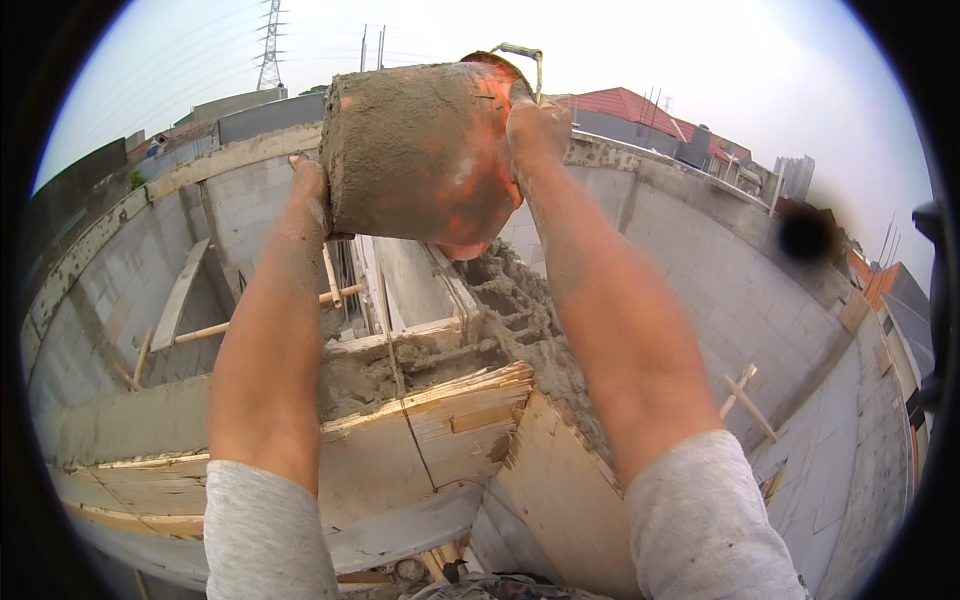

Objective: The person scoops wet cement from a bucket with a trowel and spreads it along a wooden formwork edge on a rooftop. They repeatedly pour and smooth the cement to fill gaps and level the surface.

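Observation:
An orange bucket (420,150) caked in grey cement is raised on its side, its rim and wire handle at the upper right. My left hand (312,185) grips its left end, the fingers partly hidden behind it. My right hand (535,125) is closed on it near the rim. Below the bucket, wet concrete (540,340) fills a formwork channel with a rebar grid showing in it. Splintered plywood formwork (430,440) borders the concrete, with a wire hanging over it.
Pale block walls (680,220) surround me. Bamboo poles (230,330) and a leaning board (180,295) are at the left, crossed wooden sticks (737,393) at the right. Rooftops, upright rebar and a pylon (270,50) stand beyond the walls.

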### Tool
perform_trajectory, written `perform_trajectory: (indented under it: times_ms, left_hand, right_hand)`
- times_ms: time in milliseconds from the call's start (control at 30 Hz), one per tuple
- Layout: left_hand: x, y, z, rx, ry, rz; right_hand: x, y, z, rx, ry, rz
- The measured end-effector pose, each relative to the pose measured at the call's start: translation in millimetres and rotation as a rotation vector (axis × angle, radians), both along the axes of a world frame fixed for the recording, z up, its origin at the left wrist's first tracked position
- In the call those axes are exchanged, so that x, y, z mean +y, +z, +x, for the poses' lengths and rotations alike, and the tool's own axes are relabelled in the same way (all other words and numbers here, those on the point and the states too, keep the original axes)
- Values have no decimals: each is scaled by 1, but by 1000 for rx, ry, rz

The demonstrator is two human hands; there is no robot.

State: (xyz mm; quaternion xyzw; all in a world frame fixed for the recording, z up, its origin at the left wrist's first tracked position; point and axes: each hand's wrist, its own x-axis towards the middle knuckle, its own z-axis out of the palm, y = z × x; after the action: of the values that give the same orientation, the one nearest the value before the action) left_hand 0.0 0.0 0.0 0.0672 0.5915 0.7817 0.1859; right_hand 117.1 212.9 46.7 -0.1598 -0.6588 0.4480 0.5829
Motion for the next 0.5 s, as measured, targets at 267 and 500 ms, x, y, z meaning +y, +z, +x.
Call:
perform_trajectory:
  times_ms: [267, 500]
  left_hand:
    - [11, 13, -17, 210, 68, -28]
    - [21, 0, -12, 218, 46, 19]
  right_hand:
    - [22, 20, -13, -17, 210, -171]
    - [33, 16, -5, -300, -200, 7]
